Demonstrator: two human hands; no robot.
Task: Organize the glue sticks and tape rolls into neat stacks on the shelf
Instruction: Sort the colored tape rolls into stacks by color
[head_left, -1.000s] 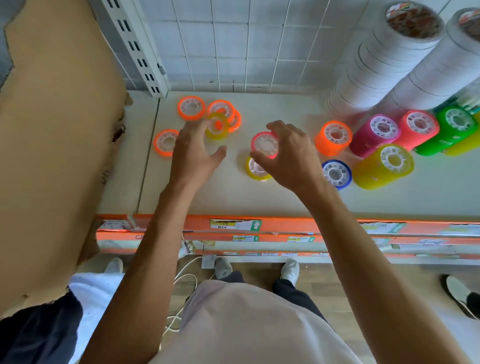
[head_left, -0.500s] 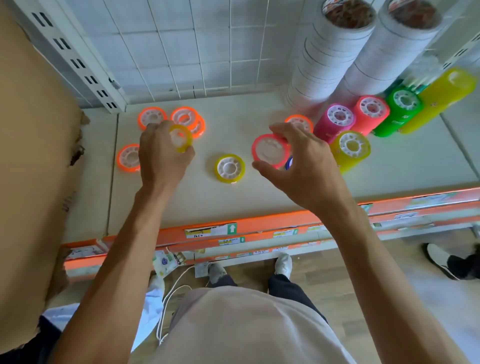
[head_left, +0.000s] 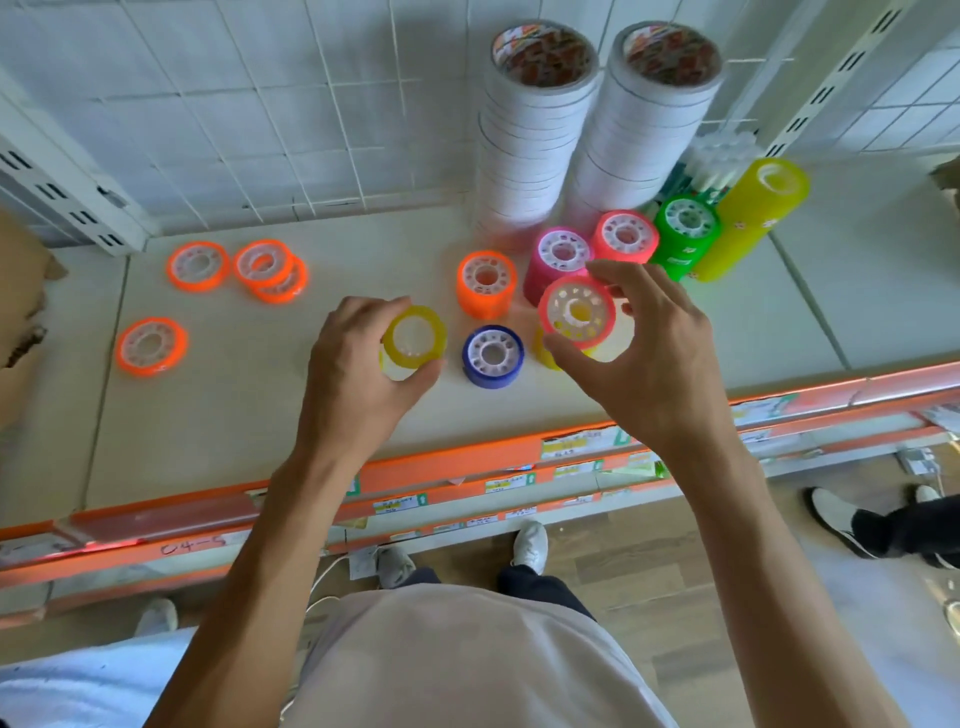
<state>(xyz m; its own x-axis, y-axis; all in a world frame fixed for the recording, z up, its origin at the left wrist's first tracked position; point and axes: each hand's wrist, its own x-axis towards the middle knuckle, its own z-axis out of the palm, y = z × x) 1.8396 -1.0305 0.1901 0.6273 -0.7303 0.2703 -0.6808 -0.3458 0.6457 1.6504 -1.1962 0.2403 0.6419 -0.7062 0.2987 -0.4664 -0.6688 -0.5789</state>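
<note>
The right hand (head_left: 639, 353) is pinching a pink roll (head_left: 577, 312), the left hand (head_left: 358, 358) gripping a yellow roll (head_left: 414, 338), likely carrying each toward matching stacks.

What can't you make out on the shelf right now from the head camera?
- Yellow stack: mostly hidden behind the right hand and its pink roll; height unclear.
- Yellow roll: part covered by the left hand; whether it holds one roll or two is unclear.
- White bundle behind the green stack: blurred.
- Shelf labels: too small to read.
</note>
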